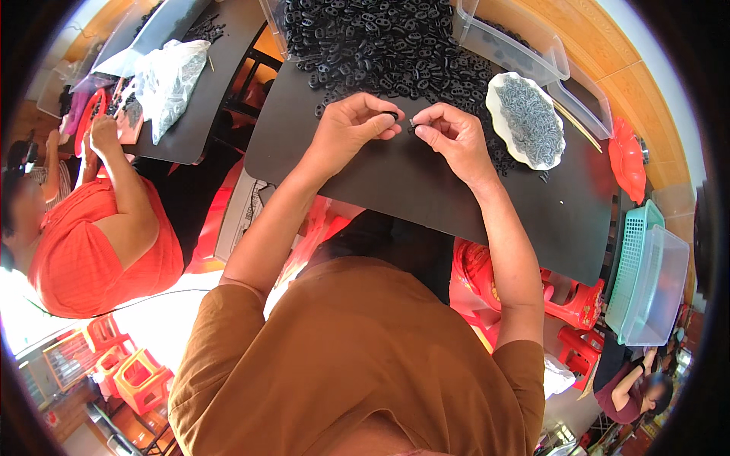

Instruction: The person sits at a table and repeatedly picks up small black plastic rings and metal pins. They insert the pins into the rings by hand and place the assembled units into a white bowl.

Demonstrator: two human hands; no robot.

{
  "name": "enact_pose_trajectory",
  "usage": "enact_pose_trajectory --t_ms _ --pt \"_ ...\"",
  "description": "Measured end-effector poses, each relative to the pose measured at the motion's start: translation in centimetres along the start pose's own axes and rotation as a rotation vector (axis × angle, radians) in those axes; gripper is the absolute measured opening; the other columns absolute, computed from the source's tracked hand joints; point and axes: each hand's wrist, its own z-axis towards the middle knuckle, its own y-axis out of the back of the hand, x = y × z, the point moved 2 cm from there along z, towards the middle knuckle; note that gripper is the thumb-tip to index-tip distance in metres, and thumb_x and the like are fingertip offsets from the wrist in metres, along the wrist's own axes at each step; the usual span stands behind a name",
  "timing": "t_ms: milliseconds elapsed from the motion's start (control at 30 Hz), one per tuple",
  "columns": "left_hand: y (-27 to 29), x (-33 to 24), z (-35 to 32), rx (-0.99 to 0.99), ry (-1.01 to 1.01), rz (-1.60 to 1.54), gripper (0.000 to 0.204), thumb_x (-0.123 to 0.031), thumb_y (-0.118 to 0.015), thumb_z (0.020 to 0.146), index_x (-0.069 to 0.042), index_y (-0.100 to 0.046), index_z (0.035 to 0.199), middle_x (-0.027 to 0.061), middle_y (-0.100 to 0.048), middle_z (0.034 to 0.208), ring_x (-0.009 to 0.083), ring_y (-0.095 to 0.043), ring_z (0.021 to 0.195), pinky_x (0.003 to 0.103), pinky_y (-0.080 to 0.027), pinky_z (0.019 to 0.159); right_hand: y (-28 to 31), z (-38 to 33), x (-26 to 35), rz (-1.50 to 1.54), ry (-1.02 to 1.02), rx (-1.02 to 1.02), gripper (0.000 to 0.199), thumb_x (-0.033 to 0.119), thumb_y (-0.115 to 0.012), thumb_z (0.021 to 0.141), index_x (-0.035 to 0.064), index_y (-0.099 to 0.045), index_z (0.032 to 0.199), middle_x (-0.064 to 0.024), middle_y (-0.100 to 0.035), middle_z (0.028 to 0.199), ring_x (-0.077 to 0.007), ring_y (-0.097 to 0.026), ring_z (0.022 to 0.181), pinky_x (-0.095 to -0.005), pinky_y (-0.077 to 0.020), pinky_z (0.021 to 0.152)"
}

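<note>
Above the dark table [372,175], my left hand [342,135] pinches a small black plastic piece [391,115] between thumb and fingertips. My right hand [460,148], close by on the right, is closed in a pinch on a tiny dark piece with a shiny bit [412,125], too small to name. A narrow gap separates the fingertips of both hands. Just beyond them spreads a large heap of black oval pieces with holes [372,45]. To the right of my right hand, a white scalloped dish [493,114] holds many small grey pin-like parts [532,121].
Clear plastic bins [517,53] stand behind the heap. At right are a red dish [627,159] and a teal basket [633,266] with a clear tub [661,285]. On the left, a co-worker in red [106,251] sits at another table with a plastic bag [171,83].
</note>
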Motion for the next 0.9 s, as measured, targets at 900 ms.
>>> enact_pose_trajectory --t_ms 900 --pt "0.2 0.2 -0.1 -0.021 -0.026 0.415 0.02 -0.003 -0.064 0.09 0.001 -0.064 0.11 0.0043 -0.068 0.095 0.0085 -0.064 0.082 0.023 -0.054 0.074 -1.5 0.1 -0.4 -0.425 0.184 -0.065 0.012 -0.001 -0.073 0.078 0.0051 -0.066 0.086 0.0022 -0.062 0.067 -0.002 -0.049 0.055 -0.0214 -0.039 0.051"
